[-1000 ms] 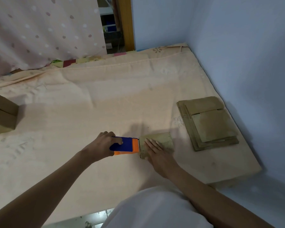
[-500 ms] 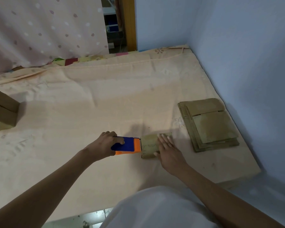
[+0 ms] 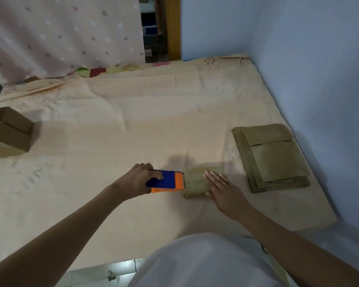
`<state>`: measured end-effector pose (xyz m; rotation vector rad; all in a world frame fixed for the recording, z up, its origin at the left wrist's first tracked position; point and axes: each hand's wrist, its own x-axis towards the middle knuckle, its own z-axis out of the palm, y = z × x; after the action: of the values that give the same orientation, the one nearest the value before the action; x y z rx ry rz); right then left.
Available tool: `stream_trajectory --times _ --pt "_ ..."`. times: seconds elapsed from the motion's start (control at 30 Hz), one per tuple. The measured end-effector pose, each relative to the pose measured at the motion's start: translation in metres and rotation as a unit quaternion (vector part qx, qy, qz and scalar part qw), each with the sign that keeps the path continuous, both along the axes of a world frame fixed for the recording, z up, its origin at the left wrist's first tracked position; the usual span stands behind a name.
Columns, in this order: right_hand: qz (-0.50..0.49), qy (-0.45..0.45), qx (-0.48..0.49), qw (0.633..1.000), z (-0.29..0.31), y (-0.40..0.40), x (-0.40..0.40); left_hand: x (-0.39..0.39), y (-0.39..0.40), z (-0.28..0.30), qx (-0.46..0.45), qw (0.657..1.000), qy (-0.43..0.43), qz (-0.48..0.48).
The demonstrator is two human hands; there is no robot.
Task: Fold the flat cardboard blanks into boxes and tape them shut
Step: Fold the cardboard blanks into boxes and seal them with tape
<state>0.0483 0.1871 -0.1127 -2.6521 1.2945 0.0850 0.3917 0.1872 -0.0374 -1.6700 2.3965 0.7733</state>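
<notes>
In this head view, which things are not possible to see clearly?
- Tape on the small box: too small to tell; the right hand covers part of its top.
- Tape dispenser: its roll is hidden under the left hand.
- Folded boxes: cut by the left edge.

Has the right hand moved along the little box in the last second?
Yes. The right hand has slid along the box away from the tape dispenser, toward the stack of flat blanks; more of the box top shows now.

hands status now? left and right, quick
Left hand: grips the blue-and-orange tape dispenser.
Right hand: open, fingers straight, pressing flat on the small box.
</notes>
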Motion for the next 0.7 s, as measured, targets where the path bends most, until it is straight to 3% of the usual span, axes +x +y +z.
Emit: stream_trajectory --times 0.27,0.43,0.7 --pt "-0.017 0.014 0.035 0.999 -0.005 -0.012 0.051 0.008 0.008 0.004 0.007 0.999 0.033 0.008" --pt "-0.016 0.010 0.041 0.999 -0.014 -0.015 0.047 0.018 0.014 0.009 0.002 0.996 0.086 0.036" --pt "-0.019 0.019 0.028 0.999 -0.014 -0.007 0.045 0.021 0.017 0.008 -0.019 0.996 0.088 0.007"
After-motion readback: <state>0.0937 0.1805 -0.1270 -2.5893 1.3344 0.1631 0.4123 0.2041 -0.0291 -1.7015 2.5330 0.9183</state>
